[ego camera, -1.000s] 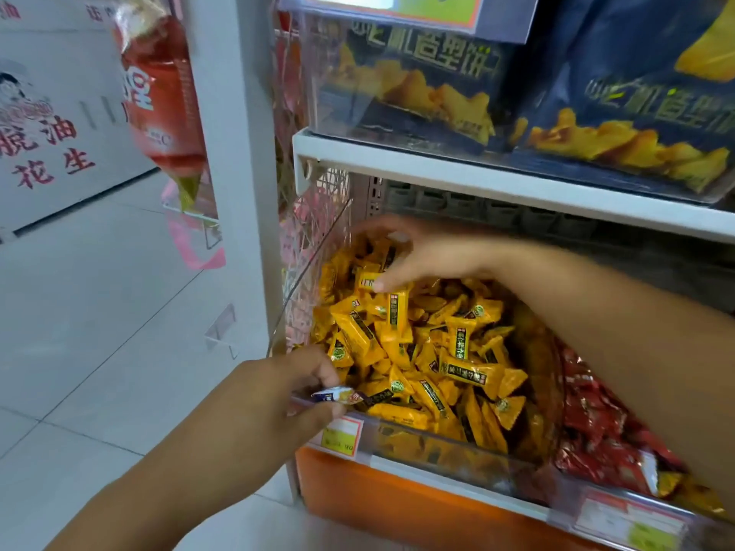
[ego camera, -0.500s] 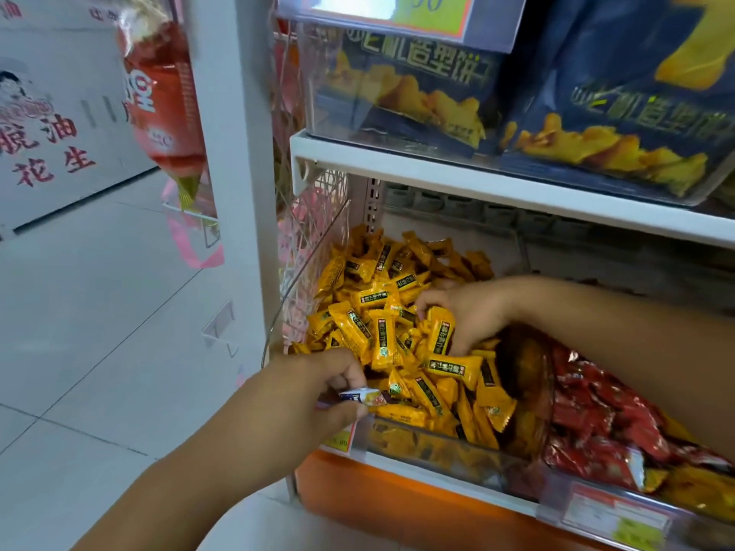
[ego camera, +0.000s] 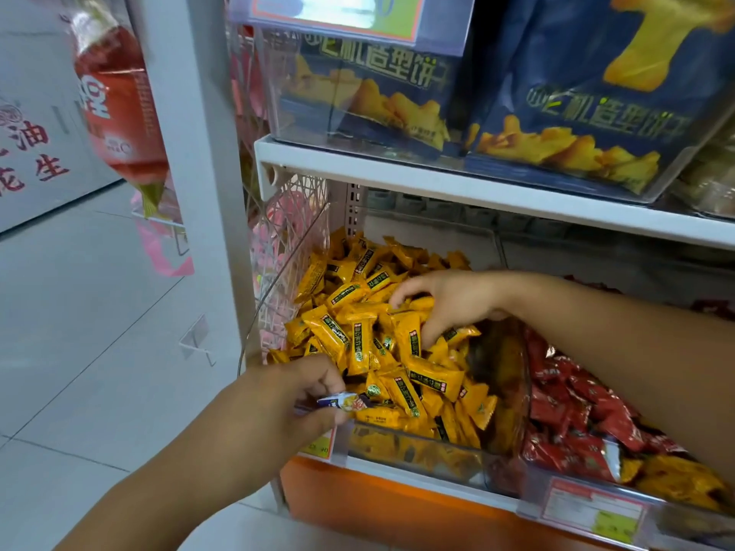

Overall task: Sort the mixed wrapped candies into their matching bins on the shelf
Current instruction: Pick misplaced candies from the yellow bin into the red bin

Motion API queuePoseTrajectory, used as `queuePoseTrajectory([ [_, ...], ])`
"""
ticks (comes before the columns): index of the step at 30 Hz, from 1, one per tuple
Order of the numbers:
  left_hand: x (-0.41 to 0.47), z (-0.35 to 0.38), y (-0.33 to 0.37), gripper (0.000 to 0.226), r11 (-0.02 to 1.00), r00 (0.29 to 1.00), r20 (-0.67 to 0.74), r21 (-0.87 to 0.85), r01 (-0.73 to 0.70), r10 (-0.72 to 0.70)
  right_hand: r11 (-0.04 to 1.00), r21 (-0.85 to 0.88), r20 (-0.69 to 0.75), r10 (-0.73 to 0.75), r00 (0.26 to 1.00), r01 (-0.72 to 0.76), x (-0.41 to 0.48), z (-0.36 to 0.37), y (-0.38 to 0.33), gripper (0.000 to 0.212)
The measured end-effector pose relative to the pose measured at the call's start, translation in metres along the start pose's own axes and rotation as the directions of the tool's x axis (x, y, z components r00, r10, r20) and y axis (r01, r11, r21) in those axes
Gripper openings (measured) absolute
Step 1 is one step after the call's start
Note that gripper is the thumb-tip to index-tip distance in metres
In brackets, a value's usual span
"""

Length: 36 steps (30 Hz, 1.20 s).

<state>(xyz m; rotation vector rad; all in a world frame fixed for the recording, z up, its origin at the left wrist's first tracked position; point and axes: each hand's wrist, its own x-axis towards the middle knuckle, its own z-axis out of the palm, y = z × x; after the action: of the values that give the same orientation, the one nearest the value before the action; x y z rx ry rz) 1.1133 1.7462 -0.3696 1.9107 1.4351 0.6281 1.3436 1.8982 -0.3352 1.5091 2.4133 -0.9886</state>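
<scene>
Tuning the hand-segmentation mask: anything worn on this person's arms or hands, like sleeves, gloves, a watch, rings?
Nothing worn shows. The left hand and right hand are bare: no gloves, no rings on visible fingers. No watch or band on either wrist. The left forearm and right forearm are uncovered to the frame edge; no sleeve in view.

White shelf [ego camera: 477,188], clear bins [ego camera: 417,447], yellow candies [ego camera: 358,344], red candies [ego camera: 576,411]

Right hand [ego camera: 449,300] nearer, among yellow candies [ego camera: 358,340].
</scene>
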Motion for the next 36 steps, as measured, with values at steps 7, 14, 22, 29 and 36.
queuePoseTrajectory([
  [7, 0.001, -0.001, -0.001, 0.017, 0.999, 1.0, -0.007, 0.031, -0.007, 0.007, 0.924, 0.284, -0.187, -0.208, 0.96, 0.255, 0.006, -0.014, -0.029, 0.05],
  [14, 0.002, 0.0, -0.003, 0.018, 0.999, 1.0, -0.011, 0.049, -0.016, 0.017, 0.982, 0.104, -0.149, -0.141, 0.979, 0.157, 0.001, -0.024, -0.04, 0.056],
  [22, 0.003, 0.0, -0.003, 0.018, 0.999, 0.999, -0.002, 0.036, -0.035, 0.035, 0.922, -0.374, 0.32, 0.027, 0.947, 0.1, -0.029, 0.022, -0.034, 0.114],
  [29, 0.0, -0.006, -0.003, 0.017, 1.0, 0.999, -0.039, 0.011, -0.025, 0.026, 0.888, -0.449, -0.012, -0.119, 0.993, 0.101, 0.004, 0.007, -0.007, 0.077],
  [36, -0.003, -0.009, -0.001, 0.02, 0.999, 0.998, -0.047, -0.008, -0.034, 0.034, 0.934, -0.357, 0.12, 0.018, 0.993, 0.026, -0.034, -0.023, -0.019, 0.062],
])
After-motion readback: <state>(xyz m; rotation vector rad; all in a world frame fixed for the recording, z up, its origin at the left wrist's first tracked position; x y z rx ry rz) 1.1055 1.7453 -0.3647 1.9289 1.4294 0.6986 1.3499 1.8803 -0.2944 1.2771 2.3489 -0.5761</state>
